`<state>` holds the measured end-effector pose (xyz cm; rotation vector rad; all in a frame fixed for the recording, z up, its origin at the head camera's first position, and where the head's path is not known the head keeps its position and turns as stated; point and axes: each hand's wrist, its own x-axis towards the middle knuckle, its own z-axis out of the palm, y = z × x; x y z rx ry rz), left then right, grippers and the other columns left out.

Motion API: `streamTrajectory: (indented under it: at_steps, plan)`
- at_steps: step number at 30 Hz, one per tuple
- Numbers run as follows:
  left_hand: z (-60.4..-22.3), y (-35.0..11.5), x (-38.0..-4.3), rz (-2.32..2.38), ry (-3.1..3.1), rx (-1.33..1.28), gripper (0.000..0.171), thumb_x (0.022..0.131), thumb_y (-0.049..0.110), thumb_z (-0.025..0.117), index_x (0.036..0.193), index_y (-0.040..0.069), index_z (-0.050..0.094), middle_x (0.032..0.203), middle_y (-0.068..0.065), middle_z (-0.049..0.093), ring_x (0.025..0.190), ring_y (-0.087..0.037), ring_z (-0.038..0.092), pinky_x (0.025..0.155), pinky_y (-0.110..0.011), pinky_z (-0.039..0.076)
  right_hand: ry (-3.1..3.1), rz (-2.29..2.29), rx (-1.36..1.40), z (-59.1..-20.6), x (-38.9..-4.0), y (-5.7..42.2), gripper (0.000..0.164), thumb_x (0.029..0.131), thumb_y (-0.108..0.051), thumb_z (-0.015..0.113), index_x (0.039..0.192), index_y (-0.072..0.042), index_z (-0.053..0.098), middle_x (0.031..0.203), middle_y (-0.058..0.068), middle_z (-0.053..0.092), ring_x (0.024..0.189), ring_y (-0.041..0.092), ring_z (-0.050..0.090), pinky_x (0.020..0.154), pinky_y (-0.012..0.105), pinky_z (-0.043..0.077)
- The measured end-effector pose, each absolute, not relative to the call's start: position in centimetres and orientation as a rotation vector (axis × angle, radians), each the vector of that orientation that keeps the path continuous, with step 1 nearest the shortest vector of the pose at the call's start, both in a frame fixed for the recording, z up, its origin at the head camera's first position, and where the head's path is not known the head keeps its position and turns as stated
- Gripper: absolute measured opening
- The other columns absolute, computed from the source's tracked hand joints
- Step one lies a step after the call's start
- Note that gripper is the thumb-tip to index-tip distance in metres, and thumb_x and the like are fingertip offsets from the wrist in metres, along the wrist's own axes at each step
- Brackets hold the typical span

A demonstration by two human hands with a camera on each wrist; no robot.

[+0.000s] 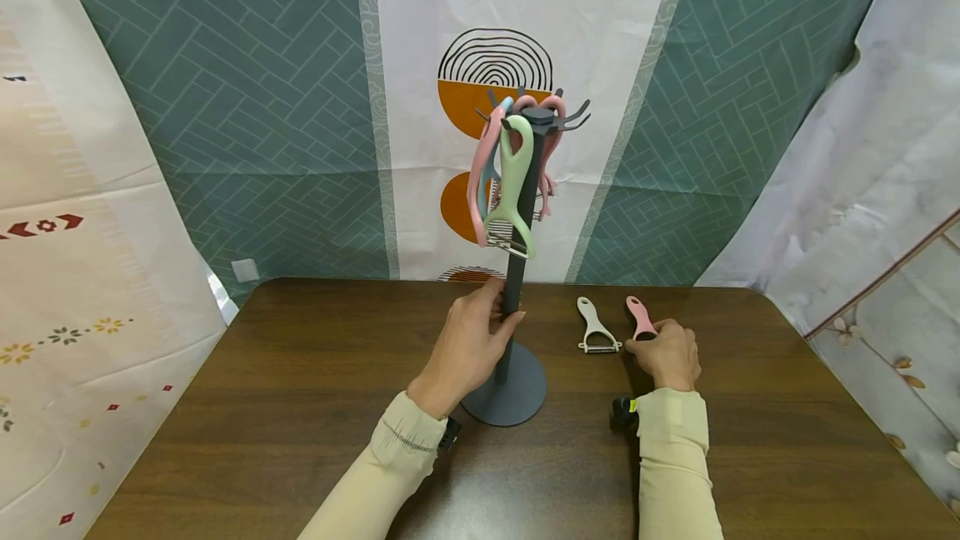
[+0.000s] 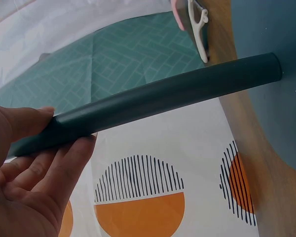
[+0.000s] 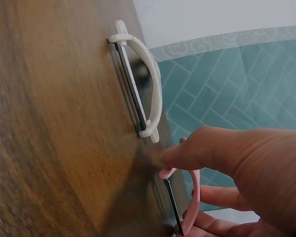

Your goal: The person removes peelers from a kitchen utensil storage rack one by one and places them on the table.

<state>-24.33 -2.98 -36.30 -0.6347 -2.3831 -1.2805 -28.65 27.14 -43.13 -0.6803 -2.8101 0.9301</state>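
A dark grey stand (image 1: 517, 282) with a round base (image 1: 517, 402) rises from the table, hooks spreading at its top. My left hand (image 1: 461, 348) grips its pole, thumb on one side and fingers on the other in the left wrist view. From the hooks hang a green Y-shaped peeler (image 1: 516, 169), pink peelers (image 1: 480, 173) and a blue one partly hidden behind them. My right hand (image 1: 667, 354) pinches the head of a pink peeler (image 3: 193, 200) at the table, its handle pointing away from me. Left of it lies a white peeler (image 3: 155, 79) with a metal blade.
The brown wooden table (image 1: 300, 407) ends at a far edge just beyond the peelers. Behind it hangs a green and white patterned cloth (image 1: 300, 107). Pale cloths hang at both sides. The peeler-laden hooks stand high above my left hand.
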Motion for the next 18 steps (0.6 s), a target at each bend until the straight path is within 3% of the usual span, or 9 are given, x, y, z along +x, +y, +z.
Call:
streamTrajectory:
  at_steps: [18]
  plan:
    - [-36.35, -2.97, -24.36, -1.254, -2.377, -0.638, 0.022, 0.095, 0.011, 0.073, 0.112, 0.006, 0.062, 0.101, -0.009, 0.074, 0.094, -0.020, 0.076, 0.081, -0.032, 0.062, -2.827, 0.909, -0.664, -43.15, -28.72, 26.90, 0.061, 0.085, -0.028, 0.076, 0.132, 0.004, 0.057, 0.127, 0.034, 0.046, 0.121, 0.051, 0.046, 0.091, 0.069, 0.045]
